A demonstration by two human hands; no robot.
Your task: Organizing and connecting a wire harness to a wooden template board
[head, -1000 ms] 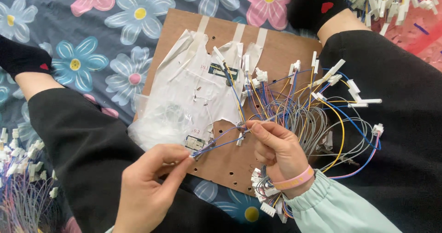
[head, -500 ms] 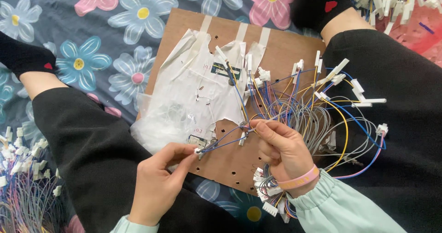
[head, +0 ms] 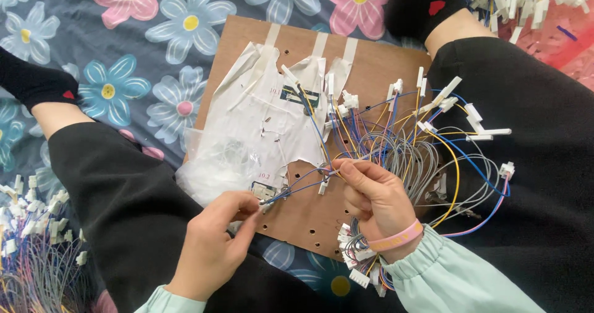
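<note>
A brown pegboard [head: 377, 65] lies between my legs, with a torn white paper sheet [head: 266, 121] taped on it. Coloured wires [head: 408, 146] with white connectors fan over its right half. My left hand [head: 213, 248] pinches a small white connector [head: 265, 192] at the board's lower left edge. My right hand [head: 374, 195], with a pink wristband, pinches the wire bundle near the board's middle. A blue wire runs between the two hands.
My black-trousered legs [head: 526, 164] flank the board on a flowered blanket [head: 142, 53]. Piles of wired white connectors lie at the lower left [head: 31, 251] and upper right [head: 526, 3]. A clear plastic bag [head: 213, 164] sits at the board's left edge.
My left hand has shifted slightly right and up onto the small connector at the board's edge. My right hand keeps its pinch on the wires, barely moved.
</note>
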